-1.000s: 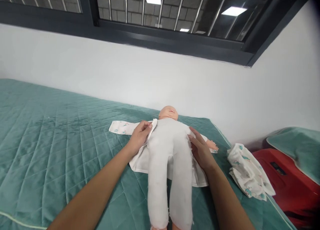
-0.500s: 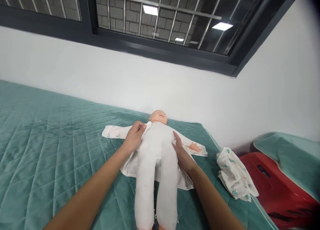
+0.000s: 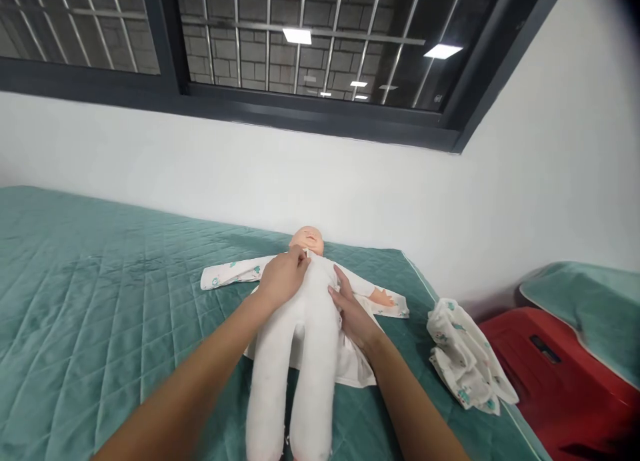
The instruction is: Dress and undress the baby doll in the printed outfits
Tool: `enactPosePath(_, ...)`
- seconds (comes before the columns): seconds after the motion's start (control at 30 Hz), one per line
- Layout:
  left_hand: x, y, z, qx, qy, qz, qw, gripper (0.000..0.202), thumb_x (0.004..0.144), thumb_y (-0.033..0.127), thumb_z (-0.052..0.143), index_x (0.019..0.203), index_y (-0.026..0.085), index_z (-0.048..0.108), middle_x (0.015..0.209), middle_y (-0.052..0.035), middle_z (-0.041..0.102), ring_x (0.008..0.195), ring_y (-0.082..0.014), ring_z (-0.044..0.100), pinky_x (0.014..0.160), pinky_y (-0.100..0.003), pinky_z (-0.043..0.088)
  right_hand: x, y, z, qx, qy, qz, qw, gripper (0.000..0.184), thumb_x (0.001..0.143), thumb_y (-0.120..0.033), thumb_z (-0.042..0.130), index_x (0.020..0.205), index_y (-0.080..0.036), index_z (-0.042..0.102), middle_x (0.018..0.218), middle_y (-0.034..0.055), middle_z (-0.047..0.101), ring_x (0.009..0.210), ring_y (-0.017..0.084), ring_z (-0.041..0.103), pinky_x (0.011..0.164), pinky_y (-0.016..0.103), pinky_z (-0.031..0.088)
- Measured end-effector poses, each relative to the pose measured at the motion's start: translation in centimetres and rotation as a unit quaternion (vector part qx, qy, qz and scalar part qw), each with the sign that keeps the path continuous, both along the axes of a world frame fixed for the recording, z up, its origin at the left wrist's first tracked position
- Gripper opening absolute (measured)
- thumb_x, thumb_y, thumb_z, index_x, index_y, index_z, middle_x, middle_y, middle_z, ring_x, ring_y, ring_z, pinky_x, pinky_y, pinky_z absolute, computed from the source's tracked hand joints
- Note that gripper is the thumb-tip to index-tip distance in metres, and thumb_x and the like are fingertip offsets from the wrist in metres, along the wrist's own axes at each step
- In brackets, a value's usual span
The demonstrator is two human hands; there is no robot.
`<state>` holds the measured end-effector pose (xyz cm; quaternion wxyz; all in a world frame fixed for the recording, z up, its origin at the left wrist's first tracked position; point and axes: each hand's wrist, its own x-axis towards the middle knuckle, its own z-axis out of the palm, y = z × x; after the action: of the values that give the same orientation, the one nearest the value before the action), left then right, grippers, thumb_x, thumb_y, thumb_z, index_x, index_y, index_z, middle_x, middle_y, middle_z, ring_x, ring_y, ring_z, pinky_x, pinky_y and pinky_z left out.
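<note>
- In the head view, our doll point(image 3: 317, 294) lay on its back on the green quilted cover point(image 3: 100, 327), head near the white wall point(image 3: 240, 161), legs toward us.
- What had just changed: our left hand point(image 3: 283, 277) had come from the doll's side in over its upper chest, just below the head, bringing the edge of the white garment point(image 3: 356, 367) along. We judged that side of the front partly drawn across; the other side seemed undone.
- Our left hand pinched that edge between thumb and forefinger.
- Our right hand point(image 3: 354, 314) had stayed at the doll's opposite side, touching it, fingers parted; we saw nothing gripped there.
- Counts, doll and garment: one doll, two legs, one doll hand point(image 3: 383, 296) in sight, lying by a sleeve end; one garment, mostly beneath the doll, two printed sleeves point(image 3: 231, 274) spread outward. We could not tell whether either held an arm.
- Counts, to the right: one bunched printed cloth point(image 3: 467, 357), one red plastic object point(image 3: 540, 387), one green cloth point(image 3: 590, 307) partly over it.
</note>
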<state>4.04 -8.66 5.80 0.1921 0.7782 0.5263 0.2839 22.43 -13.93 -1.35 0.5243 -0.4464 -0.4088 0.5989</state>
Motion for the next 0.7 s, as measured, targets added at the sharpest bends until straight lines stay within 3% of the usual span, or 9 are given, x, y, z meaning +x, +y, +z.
enactPosePath(0.13, 0.3, -3.6, 0.2, 0.032, 0.114, 0.004, 0.993, 0.025, 0.094, 0.03, 0.044, 0.11, 0.02, 0.059, 0.104, -0.0104, 0.071, 0.092, -0.0271, 0.067, 0.073, -0.034, 0.045, 0.0, -0.3, 0.5, 0.002, 0.018, 0.012, 1.0, 0.09, 0.08, -0.044, 0.072, 0.152, -0.041, 0.018, 0.156, -0.0014, 0.036, 0.129, 0.021, 0.053, 0.109, 0.041, 0.043)
enactPosePath(0.27, -0.2, -7.5, 0.0, 0.061, 0.106, -0.016, 0.992, 0.03, 0.092, 0.025, 0.047, 0.121, 0.022, 0.057, 0.118, -0.0089, 0.068, 0.098, -0.0255, 0.068, 0.077, -0.035, 0.05, 0.0, -0.5, 0.6, 0.007, 0.032, 0.03, 0.999, 0.088, 0.081, -0.042, 0.072, 0.152, -0.043, 0.02, 0.153, -0.0017, 0.041, 0.127, 0.021, 0.054, 0.109, 0.04, 0.044)
enactPosePath(0.4, -3.0, -10.6, -2.3, 0.141, 0.019, 0.001, 0.99, 0.025, 0.097, 0.031, 0.041, 0.116, 0.026, 0.057, 0.137, -0.005, 0.055, 0.11, -0.0212, 0.063, 0.082, -0.033, 0.053, -0.1, -0.3, 0.6, 0.012, 0.038, 0.026, 0.999, 0.083, 0.08, -0.038, 0.074, 0.149, -0.041, 0.028, 0.155, -0.0033, 0.038, 0.134, 0.02, 0.048, 0.113, 0.039, 0.039)
enactPosePath(0.47, -4.8, -11.7, -3.9, 0.175, 0.001, 0.034, 0.984, 0.029, 0.094, 0.036, 0.049, 0.12, 0.025, 0.055, 0.136, -0.0076, 0.053, 0.12, -0.0252, 0.056, 0.095, -0.04, 0.05, -0.1, -0.2, 0.6, 0.011, 0.042, 0.027, 0.999, 0.082, 0.08, -0.037, 0.073, 0.148, -0.04, 0.028, 0.155, -0.0035, 0.038, 0.135, 0.02, 0.046, 0.115, 0.039, 0.037)
enactPosePath(0.57, -6.9, -13.0, -6.0, 0.144, -0.007, 0.053, 0.988, 0.041, 0.089, 0.035, 0.056, 0.128, 0.025, 0.05, 0.133, -0.0098, 0.051, 0.122, -0.0279, 0.053, 0.1, -0.047, 0.047, -0.1, -0.2, 0.7, 0.006, 0.048, 0.029, 0.998, 0.08, 0.082, -0.036, 0.071, 0.149, -0.04, 0.027, 0.152, -0.0034, 0.042, 0.135, 0.019, 0.047, 0.115, 0.038, 0.036)
enactPosePath(0.7, -7.6, -13.5, -6.8, 0.089, -0.038, 0.044, 0.994, 0.032, 0.092, 0.033, 0.05, 0.124, 0.026, 0.053, 0.126, -0.0089, 0.051, 0.114, -0.0248, 0.055, 0.092, -0.043, 0.051, -0.2, -0.2, 1.1, -0.001, 0.047, 0.032, 0.998, 0.076, 0.083, -0.036, 0.07, 0.147, -0.043, 0.03, 0.151, -0.0044, 0.042, 0.134, 0.019, 0.048, 0.113, 0.037, 0.039)
